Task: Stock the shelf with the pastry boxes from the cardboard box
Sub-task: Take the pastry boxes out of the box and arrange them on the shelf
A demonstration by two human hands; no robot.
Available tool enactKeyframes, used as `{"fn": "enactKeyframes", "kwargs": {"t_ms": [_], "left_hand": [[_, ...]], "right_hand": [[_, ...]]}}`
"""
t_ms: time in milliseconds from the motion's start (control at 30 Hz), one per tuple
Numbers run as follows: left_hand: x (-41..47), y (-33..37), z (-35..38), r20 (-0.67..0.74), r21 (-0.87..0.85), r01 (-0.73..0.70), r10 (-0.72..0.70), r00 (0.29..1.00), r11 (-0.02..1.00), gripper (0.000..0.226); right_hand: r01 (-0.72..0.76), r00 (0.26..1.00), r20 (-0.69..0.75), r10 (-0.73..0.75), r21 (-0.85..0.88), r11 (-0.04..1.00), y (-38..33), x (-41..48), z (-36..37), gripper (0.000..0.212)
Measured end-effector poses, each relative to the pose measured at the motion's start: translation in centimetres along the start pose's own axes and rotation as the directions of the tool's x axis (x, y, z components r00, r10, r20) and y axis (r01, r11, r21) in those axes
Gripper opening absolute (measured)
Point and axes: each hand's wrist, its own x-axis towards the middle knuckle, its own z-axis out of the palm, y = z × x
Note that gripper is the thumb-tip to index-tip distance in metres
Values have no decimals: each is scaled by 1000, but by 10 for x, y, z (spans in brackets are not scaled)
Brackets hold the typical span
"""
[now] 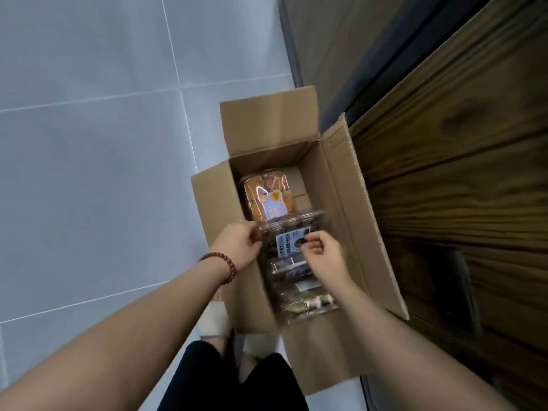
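An open cardboard box [323, 203] of plain brown corrugated board stands on a floor [89, 143] of large, smooth, pale grey tiles, just left of dark wood-grain panelling [459, 173]. Its four flaps are folded outward, the far one standing up and the right one leaning against the wood. Inside, at the far end, lies a clear plastic pastry box [268, 195] with rounded corners, holding orange-brown buns under a blue and white label. Nearer, a row of clear, glossy clamshell boxes stands on edge, their thin rims catching light; the farthest of these, the dark box [292, 243], carries a white and blue label with a dark picture. Both bare forearms reach down into the carton from the near edge. The left hand [237, 247], with a dark red bead bracelet [221, 266] round the wrist, has its fingers curled and pinched at the left rim of the dark box. The right hand [321, 250] is half closed, thumb and forefinger nipping the box's right edge beside the label. The frame is blurred, so how firm either grip is cannot be told. Pale slippers [215, 320] and black trousers [234, 381] show at the near side.
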Motion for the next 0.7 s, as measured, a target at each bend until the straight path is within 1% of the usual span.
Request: {"fn": "enactKeyframes", "kwargs": {"t_ms": [33, 100, 200, 267, 333, 400, 433, 467, 500, 533, 567, 600, 633, 700], "left_hand": [[18, -7, 12, 11, 19, -25, 25, 1000, 1000, 19], [53, -15, 32, 32, 74, -61, 59, 998, 995, 34], [99, -14, 59, 105, 190, -40, 20, 994, 981, 41], [116, -10, 73, 161, 252, -22, -19, 987, 968, 44], [132, -13, 90, 179, 242, 26, -71, 981, 970, 50], [138, -19, 98, 158, 217, 95, -131, 979, 971, 56], [138, -21, 100, 157, 220, 117, -154, 976, 969, 61], [136, -22, 101, 169, 233, 115, -156, 973, 966, 65], [134, -22, 102, 182, 256, 88, -138, 974, 963, 67], [131, -20, 102, 184, 283, 49, -104, 977, 958, 65], [126, -18, 100, 179, 306, 7, -64, 982, 952, 62], [121, -17, 99, 173, 308, -21, -35, 984, 951, 59], [115, -16, 97, 164, 293, -38, -11, 986, 955, 57], [101, -14, 94, 121, 210, -53, 28, 992, 976, 52]], "right_hand": [[-5, 1000, 20, 6, -34, 999, 7, 18, 11, 23], [-9, 998, 62, 16, -110, 994, 16, 47, 24, 41], [11, 996, 87, 11, -257, 966, 30, 82, 37, 66], [8, 993, 113, 33, -346, 938, 36, 96, 39, 74], [10, 994, 101, 33, -402, 915, 43, 106, 40, 70], [32, 999, 45, -10, -498, 867, 41, 107, 40, 59], [46, 999, 3, -54, -589, 807, 38, 105, 39, 54], [79, 990, -31, -138, -692, 718, 36, 101, 39, 50], [130, 970, -31, -241, -771, 624, 34, 98, 38, 47], [193, 944, 2, -331, -815, 546, 35, 95, 37, 46], [248, 923, 49, -382, -834, 493, 35, 94, 37, 47], [291, 915, 102, -391, -838, 462, 36, 94, 38, 49], [318, 915, 140, -380, -829, 460, 35, 92, 38, 50], [342, 919, 176, -353, -801, 492, 30, 87, 37, 53]]}}
